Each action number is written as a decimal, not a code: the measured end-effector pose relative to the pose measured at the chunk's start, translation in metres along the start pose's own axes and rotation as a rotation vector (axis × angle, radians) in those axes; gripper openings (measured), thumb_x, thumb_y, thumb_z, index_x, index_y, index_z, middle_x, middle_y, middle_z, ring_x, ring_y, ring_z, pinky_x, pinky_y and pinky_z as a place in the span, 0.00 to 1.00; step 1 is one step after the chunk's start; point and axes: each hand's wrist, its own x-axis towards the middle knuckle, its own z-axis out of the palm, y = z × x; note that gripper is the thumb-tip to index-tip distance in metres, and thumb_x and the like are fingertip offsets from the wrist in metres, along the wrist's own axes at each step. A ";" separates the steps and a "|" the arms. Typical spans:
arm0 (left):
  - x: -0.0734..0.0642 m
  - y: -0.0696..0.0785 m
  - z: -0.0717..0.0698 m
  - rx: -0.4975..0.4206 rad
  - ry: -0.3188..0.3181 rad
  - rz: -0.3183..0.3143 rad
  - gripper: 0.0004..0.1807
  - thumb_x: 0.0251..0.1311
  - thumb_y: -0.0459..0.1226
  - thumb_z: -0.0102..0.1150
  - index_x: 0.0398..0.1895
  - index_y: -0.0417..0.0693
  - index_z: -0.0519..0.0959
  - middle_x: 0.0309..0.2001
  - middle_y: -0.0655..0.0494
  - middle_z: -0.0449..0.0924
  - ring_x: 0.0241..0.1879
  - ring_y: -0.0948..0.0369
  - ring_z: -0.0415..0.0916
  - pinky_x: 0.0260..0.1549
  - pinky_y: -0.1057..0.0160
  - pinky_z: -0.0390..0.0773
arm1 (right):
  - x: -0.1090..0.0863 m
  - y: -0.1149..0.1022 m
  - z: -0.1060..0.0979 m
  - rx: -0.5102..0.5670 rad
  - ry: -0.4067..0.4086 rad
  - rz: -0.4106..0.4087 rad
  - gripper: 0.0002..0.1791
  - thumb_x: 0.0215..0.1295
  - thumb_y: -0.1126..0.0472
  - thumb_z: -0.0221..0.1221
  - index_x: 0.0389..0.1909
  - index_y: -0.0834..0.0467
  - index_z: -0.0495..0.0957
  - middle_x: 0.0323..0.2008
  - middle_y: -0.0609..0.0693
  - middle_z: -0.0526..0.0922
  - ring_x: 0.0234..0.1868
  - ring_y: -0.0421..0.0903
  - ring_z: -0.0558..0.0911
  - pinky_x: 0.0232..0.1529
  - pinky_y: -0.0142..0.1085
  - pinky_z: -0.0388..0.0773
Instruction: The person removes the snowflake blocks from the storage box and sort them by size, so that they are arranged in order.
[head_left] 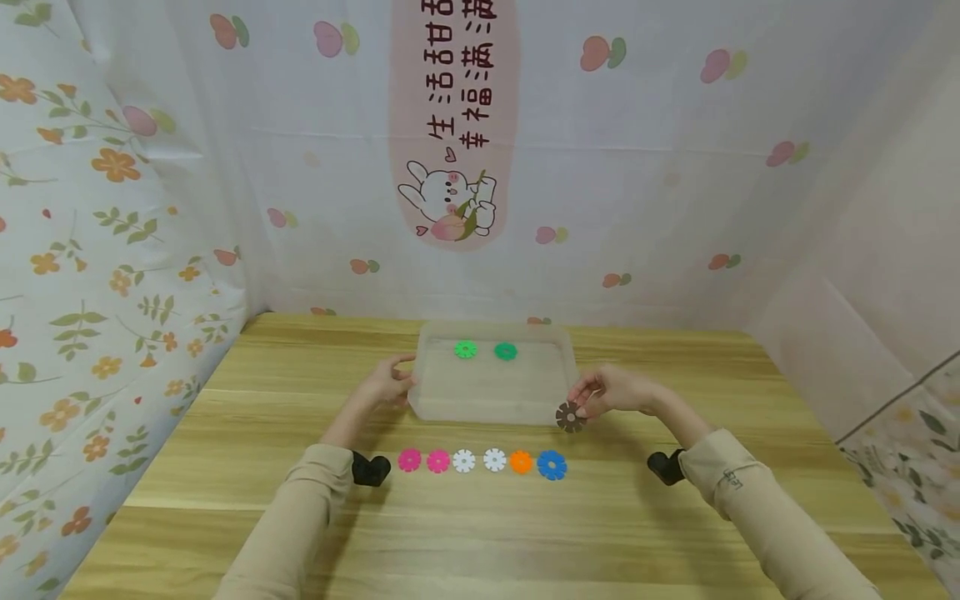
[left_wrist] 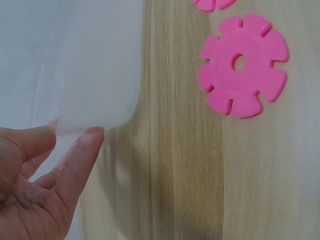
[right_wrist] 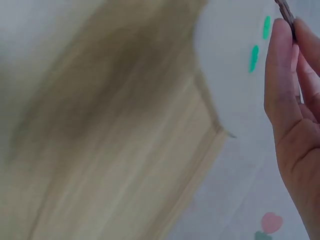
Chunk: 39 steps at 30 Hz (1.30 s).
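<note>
My right hand (head_left: 613, 390) pinches a dark brown notched disc (head_left: 571, 417) between thumb and fingers, near the front right corner of a translucent plastic box (head_left: 491, 412). Only the disc's edge (right_wrist: 286, 12) shows in the right wrist view. On the other side, my left hand (head_left: 388, 382) touches the box's left end, its fingers fairly straight in the left wrist view. Inside the box lie a light green disc (head_left: 466, 349) and a darker green disc (head_left: 506, 352).
In front of the box runs a row of notched discs: two pink discs (head_left: 438, 462), two white discs (head_left: 464, 461), an orange disc (head_left: 521, 462) and a larger blue disc (head_left: 552, 465). All rest on the wood-grain table (head_left: 480, 533). A printed curtain (head_left: 337, 208) hangs behind.
</note>
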 end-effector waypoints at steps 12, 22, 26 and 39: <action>0.000 0.000 -0.002 0.021 0.016 -0.010 0.29 0.64 0.29 0.46 0.68 0.40 0.54 0.55 0.30 0.68 0.40 0.49 0.79 0.29 0.64 0.82 | -0.011 0.031 0.015 0.070 -0.077 0.073 0.14 0.54 0.69 0.62 0.40 0.71 0.75 0.28 0.49 0.79 0.28 0.40 0.80 0.35 0.38 0.83; 0.000 -0.003 -0.003 -0.003 0.014 -0.016 0.29 0.65 0.29 0.46 0.69 0.41 0.53 0.56 0.30 0.67 0.39 0.51 0.78 0.29 0.63 0.82 | -0.008 0.042 0.024 0.097 -0.084 0.071 0.17 0.54 0.70 0.61 0.43 0.74 0.71 0.31 0.50 0.77 0.31 0.39 0.76 0.32 0.27 0.79; 0.001 -0.003 -0.003 -0.001 0.016 -0.018 0.29 0.64 0.29 0.46 0.68 0.42 0.53 0.56 0.30 0.67 0.38 0.53 0.78 0.29 0.63 0.82 | -0.009 0.042 0.023 0.078 -0.074 0.073 0.18 0.55 0.68 0.61 0.44 0.74 0.71 0.31 0.52 0.78 0.31 0.40 0.76 0.33 0.29 0.78; 0.002 -0.001 0.000 0.004 0.012 -0.004 0.29 0.64 0.28 0.45 0.68 0.41 0.54 0.55 0.28 0.67 0.41 0.48 0.78 0.28 0.63 0.82 | -0.009 0.011 -0.007 -0.066 0.082 0.080 0.16 0.59 0.64 0.58 0.44 0.71 0.73 0.36 0.63 0.79 0.34 0.48 0.77 0.37 0.43 0.78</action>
